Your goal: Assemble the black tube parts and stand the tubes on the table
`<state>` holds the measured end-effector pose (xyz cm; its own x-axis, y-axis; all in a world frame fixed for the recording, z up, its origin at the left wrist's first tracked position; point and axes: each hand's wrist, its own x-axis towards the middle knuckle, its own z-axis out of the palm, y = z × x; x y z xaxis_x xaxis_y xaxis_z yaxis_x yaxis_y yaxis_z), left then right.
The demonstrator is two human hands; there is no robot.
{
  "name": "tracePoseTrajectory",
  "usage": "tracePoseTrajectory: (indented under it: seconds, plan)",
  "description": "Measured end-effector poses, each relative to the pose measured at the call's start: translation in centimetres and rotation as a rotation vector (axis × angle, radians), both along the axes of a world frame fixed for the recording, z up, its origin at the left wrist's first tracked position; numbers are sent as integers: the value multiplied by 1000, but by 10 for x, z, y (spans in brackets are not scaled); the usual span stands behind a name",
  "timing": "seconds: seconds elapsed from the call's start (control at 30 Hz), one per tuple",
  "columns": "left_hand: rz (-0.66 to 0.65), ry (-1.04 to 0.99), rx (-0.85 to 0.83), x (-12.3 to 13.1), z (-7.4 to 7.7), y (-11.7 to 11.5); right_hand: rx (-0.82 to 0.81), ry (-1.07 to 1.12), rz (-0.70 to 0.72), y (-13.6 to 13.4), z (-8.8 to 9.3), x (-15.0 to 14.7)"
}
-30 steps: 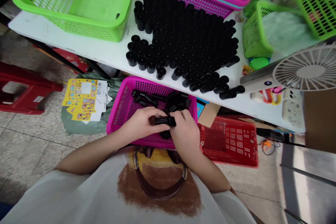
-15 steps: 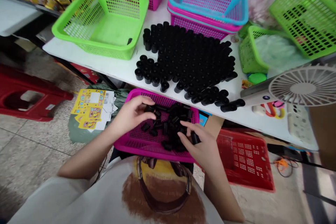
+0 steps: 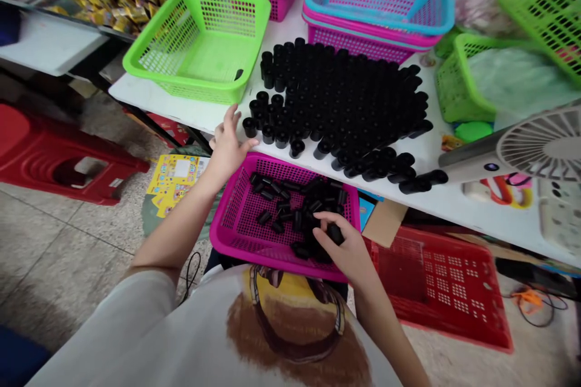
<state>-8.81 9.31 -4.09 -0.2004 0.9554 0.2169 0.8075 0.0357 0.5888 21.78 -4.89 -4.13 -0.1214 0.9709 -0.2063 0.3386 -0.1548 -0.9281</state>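
My left hand (image 3: 230,146) is at the table's front edge, fingers spread and holding nothing visible, just left of a standing black cylinder (image 3: 249,127). A dense group of upright black cylinders (image 3: 345,97) covers the table beside it. On my lap is a magenta basket (image 3: 236,248) with loose black cylindrical pieces (image 3: 297,221) lying in it. Over the basket's right side, my right hand (image 3: 347,251) curls round a short black cylinder (image 3: 334,233). The tips of some right fingers are hard to make out against the dark pieces.
A light-green basket (image 3: 197,87) with one small dark piece stands at the table's left. Stacked blue and pink baskets (image 3: 376,27) are behind the cylinders. A fan (image 3: 512,145) lies at the right. A red stool (image 3: 68,157) and a red crate (image 3: 447,290) are below.
My left hand has left the basket, moved up to the table edge and opened beside the standing cylinders. My right hand stays over the basket with a cylinder. The view has shifted slightly.
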Motion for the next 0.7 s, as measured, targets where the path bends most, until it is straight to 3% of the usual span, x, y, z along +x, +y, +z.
tracePoseTrajectory:
  seconds: [0.1,0.17,0.23,0.3,0.5,0.6,0.7]
  plan:
    - [-73,121,97,10,8,-27,-128,197,-138,3,-10,2]
    - [-357,207,12,15,9,-41,-169,287,-198,5,-16,3]
    - [-684,303,-187,19,2,-48,-185,306,-207,6,-19,5]
    - [-851,395,-338,23,-11,-50,-196,285,-174,6,-20,5]
    - [-835,498,-365,31,-45,-48,-122,323,-118,5,-19,-4]
    - [-841,492,-360,32,-47,-46,-57,405,-157,5,-20,-10]
    - [-860,472,-349,35,-36,-50,79,430,-218,7,-20,-13]
